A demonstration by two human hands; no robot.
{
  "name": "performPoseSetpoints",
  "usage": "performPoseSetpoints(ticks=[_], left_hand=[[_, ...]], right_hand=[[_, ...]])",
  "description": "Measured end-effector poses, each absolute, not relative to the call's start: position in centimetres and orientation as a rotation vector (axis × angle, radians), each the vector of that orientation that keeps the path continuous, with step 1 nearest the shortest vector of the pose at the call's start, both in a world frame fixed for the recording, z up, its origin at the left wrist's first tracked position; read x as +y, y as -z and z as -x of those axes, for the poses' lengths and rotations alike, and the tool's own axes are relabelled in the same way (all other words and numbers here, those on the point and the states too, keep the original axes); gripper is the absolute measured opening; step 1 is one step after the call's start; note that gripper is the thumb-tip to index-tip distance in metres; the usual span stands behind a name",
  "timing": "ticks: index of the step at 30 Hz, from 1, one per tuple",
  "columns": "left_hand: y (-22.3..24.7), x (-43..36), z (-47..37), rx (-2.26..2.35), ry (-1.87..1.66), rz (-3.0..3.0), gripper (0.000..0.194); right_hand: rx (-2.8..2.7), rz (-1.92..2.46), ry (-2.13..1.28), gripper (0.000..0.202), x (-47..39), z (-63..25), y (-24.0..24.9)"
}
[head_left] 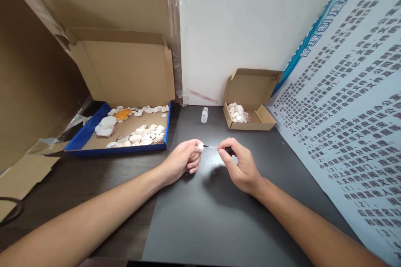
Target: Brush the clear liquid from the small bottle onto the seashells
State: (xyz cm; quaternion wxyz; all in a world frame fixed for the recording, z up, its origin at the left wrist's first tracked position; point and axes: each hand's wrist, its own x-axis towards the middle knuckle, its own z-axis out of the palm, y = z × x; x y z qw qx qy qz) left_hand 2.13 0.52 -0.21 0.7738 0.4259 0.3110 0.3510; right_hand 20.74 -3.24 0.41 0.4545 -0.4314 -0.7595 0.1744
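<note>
Between the thumb and fingers of my left hand (184, 157) is a small white shell (201, 147). My right hand (239, 162) pinches a small brush with a dark handle (229, 150), mostly covered by my fingers. Its thin stem points left, and the dark tip (205, 146) is at the shell's right side; whether it touches is too small to tell. Both hands are above the dark grey mat (194, 221). Beyond them stands a small clear bottle (204, 115) with whitish contents, upright on the mat.
At the left, an open cardboard box with a blue rim (125, 149) holds many shells, one of them orange (123, 114). A smaller open box (250, 125) with white shells stands at the back right. A printed sheet (344, 112) lines the right side.
</note>
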Motion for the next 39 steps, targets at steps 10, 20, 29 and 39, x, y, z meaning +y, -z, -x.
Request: performPoseSetpoints(ticks=[10,20,29,39], left_hand=[[-0.07,0.56,-1.87,0.678,-0.743,-0.893,0.010],[-0.14,0.54,-1.92,0.685,-0.739,-0.885,0.009],[-0.04,0.55,-1.86,0.687,-0.752,-0.886,0.008],[-0.14,0.48,-1.92,0.692,-0.757,-0.881,0.009]], right_hand=[[-1.896,1.129,-0.453,0.011,-3.04,-20.83,-0.40],[-1.984,1.095,-0.464,0.012,-3.13,-20.99,-0.60],[-1.982,1.074,-0.428,0.013,-3.16,-20.96,-0.58],[-2.007,1.090,-0.414,0.012,-3.28,-20.72,-0.51]])
